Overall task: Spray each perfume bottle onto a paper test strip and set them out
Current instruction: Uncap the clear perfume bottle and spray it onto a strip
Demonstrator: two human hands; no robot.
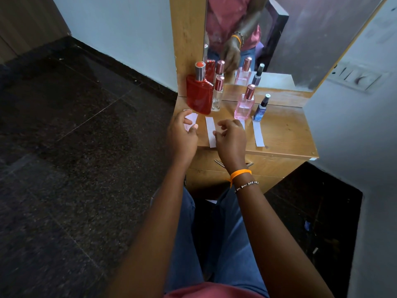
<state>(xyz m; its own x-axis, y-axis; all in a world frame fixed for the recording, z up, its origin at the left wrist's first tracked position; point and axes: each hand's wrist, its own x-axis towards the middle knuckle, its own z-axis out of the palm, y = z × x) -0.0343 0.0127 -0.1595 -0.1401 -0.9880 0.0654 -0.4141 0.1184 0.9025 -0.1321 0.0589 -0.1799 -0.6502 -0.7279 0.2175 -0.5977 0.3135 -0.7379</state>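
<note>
Four perfume bottles stand in a row on the wooden vanity top: a flat red bottle, a slim clear bottle with a pink cap, a pink bottle and a small dark blue bottle. White paper strips lie in front of them. My left hand pinches the leftmost strip below the red bottle. My right hand hovers with curled, spread fingers beside the second strip, its thumb at that strip's edge. It covers most of the third strip. The fourth strip lies free below the blue bottle.
A mirror rises right behind the bottles and reflects them. The vanity's front edge runs just under my wrists, with a drawer below. A wall with a switch plate closes the right side; dark stone floor lies left.
</note>
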